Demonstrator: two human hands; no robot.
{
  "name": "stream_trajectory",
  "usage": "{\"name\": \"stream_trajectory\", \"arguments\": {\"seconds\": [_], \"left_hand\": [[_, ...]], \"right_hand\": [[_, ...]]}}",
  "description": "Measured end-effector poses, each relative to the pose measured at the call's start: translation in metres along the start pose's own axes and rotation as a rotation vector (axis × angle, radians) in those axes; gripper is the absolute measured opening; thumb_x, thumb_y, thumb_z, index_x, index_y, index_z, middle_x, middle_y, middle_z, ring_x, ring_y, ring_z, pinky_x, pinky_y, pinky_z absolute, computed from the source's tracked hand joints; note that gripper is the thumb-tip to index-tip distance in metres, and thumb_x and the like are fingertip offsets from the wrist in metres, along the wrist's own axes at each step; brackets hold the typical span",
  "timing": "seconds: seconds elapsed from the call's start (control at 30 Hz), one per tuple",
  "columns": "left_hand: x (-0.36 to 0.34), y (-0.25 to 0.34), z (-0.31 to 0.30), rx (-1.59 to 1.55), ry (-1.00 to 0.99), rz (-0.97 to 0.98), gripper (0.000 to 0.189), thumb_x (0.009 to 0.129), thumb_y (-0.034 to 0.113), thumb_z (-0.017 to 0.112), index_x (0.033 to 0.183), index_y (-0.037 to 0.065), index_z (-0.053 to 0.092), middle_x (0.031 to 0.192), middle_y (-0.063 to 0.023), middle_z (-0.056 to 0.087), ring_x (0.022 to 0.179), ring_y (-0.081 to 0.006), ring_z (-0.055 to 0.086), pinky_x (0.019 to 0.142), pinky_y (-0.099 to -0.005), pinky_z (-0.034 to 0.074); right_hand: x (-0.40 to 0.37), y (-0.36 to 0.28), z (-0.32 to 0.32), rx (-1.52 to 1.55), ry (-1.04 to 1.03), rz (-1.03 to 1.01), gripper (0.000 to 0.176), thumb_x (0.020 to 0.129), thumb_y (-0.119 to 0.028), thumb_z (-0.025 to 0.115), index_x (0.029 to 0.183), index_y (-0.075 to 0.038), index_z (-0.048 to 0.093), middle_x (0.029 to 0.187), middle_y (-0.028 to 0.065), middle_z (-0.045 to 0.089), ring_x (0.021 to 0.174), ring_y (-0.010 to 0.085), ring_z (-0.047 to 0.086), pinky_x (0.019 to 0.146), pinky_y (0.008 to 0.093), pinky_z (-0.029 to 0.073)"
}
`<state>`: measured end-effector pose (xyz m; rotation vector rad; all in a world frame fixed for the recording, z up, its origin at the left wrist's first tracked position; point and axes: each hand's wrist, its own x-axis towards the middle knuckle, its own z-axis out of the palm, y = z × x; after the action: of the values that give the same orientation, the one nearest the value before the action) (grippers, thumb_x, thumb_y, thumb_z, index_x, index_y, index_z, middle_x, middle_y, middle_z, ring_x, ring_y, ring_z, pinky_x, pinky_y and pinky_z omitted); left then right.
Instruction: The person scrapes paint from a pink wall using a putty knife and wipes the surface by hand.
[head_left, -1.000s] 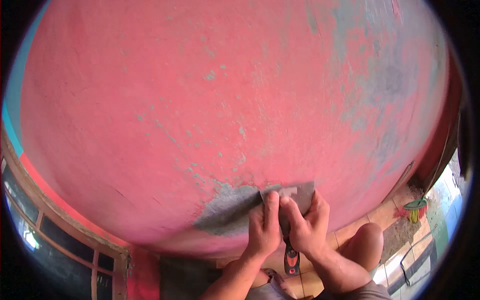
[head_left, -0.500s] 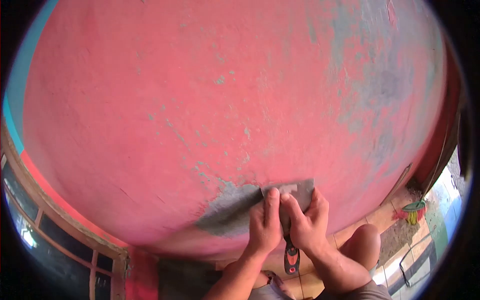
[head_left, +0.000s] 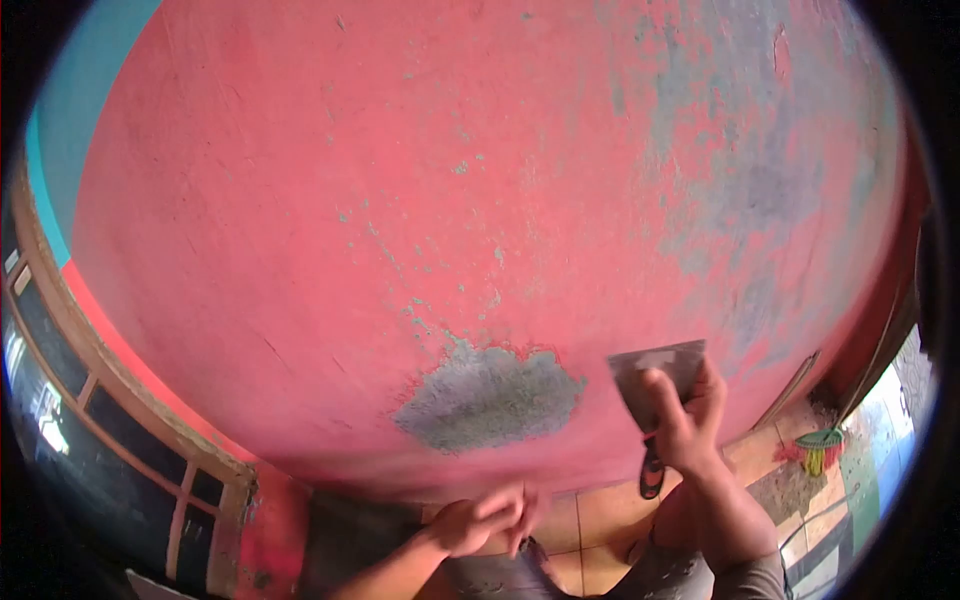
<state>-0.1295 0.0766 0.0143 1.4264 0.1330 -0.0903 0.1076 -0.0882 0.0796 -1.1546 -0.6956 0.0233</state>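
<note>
My right hand [head_left: 685, 415] grips a metal scraper [head_left: 660, 372] with a black and red handle, thumb on the blade, in front of the lower right of the pink wall [head_left: 300, 180]. Lower down, my left hand [head_left: 490, 520] hangs off the wall, slightly blurred, its fingers apart and holding nothing. Between and above the hands, a bare grey patch [head_left: 490, 400] shows where the pink paint is off, with ragged edges. Small green chips in the paint run up and left from it.
A framed window [head_left: 130, 435] curves along the lower left. At the right, a broom with green, red and yellow bristles [head_left: 820, 450] rests on the tiled floor [head_left: 565, 515]. My knees and legs are at the bottom.
My left hand has come off the scraper and dropped down and left. My right hand has moved right with the scraper, uncovering more of the grey patch.
</note>
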Motion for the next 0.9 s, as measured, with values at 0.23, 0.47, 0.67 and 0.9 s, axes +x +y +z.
{"name": "stream_trajectory", "arguments": {"seconds": [0.23, 0.47, 0.67, 0.9], "left_hand": [[-0.117, -0.137, -0.002, -0.570, 0.145, -0.731, 0.037, 0.105, 0.041, 0.054, 0.112, 0.005, 0.060, 0.113, -0.0165, 0.063, 0.105, -0.0320, 0.061, 0.104, -0.0495, 0.046], [-0.098, -0.120, 0.012, -0.539, 0.211, -0.667, 0.044, 0.104, 0.044, 0.053, 0.123, 0.005, 0.048, 0.120, -0.0165, 0.060, 0.112, -0.0306, 0.058, 0.107, -0.0479, 0.043], [-0.090, -0.113, 0.011, -0.506, 0.198, -0.662, 0.053, 0.104, 0.047, 0.053, 0.132, 0.004, 0.037, 0.127, -0.0164, 0.058, 0.118, -0.0294, 0.055, 0.109, -0.0466, 0.040], [-0.086, -0.110, 0.003, -0.467, 0.133, -0.659, 0.067, 0.104, 0.050, 0.053, 0.143, 0.004, 0.025, 0.134, -0.0164, 0.055, 0.125, -0.0281, 0.052, 0.112, -0.0450, 0.037]], "right_hand": [[-0.007, 0.030, -0.057, -0.084, 0.284, -0.160, 0.024, 0.096, -0.016, 0.068, 0.109, 0.002, 0.060, 0.092, 0.0045, 0.066, 0.082, 0.0101, 0.059, 0.074, 0.0265, 0.048], [-0.040, 0.080, -0.055, 0.018, 0.153, -0.078, 0.019, 0.094, -0.010, 0.070, 0.104, 0.001, 0.058, 0.076, 0.0010, 0.064, 0.055, 0.0046, 0.054, 0.049, 0.0200, 0.042], [-0.041, 0.065, -0.060, 0.051, 0.122, 0.032, 0.020, 0.094, -0.011, 0.071, 0.104, 0.000, 0.059, 0.081, 0.0010, 0.065, 0.067, 0.0051, 0.057, 0.060, 0.0206, 0.045], [-0.041, 0.077, -0.064, 0.040, 0.161, 0.032, 0.021, 0.093, -0.011, 0.072, 0.106, 0.001, 0.061, 0.090, 0.0024, 0.067, 0.082, 0.0078, 0.059, 0.073, 0.0239, 0.047]]}}
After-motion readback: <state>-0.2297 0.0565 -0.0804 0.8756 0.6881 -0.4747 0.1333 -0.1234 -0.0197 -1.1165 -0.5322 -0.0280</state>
